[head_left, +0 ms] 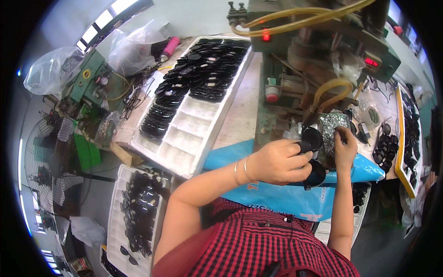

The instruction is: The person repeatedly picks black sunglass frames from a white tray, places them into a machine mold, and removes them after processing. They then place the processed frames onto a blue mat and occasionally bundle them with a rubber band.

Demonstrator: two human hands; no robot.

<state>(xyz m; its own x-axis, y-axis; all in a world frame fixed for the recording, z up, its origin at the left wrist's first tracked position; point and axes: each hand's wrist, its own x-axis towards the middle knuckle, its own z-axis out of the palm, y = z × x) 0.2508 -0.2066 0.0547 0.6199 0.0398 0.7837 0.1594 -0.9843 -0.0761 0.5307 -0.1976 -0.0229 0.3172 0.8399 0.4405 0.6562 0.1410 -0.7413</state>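
My left hand [281, 161], two bangles at its wrist, grips a pair of dark sunglasses [315, 174]. One round black lens shows above the fingers and another below them, in front of the green machine [302, 60]. Beside it, my right hand [346, 150] has its fingers drawn together at the edge of a tray of small shiny metal parts [333, 127]. Whatever those fingertips hold, if anything, is too small to make out. A blue plastic sheet [286, 198] lies under both hands and over my lap.
Left of the machine, a long white tray [198, 121] holds rows of dark eyewear. Another white tray [117, 231] with sunglasses sits lower left. Several dark lenses [386, 147] lie at the right, near a yellow-edged tray [406, 177]. Yellow hoses [295, 21] cross the machine's top.
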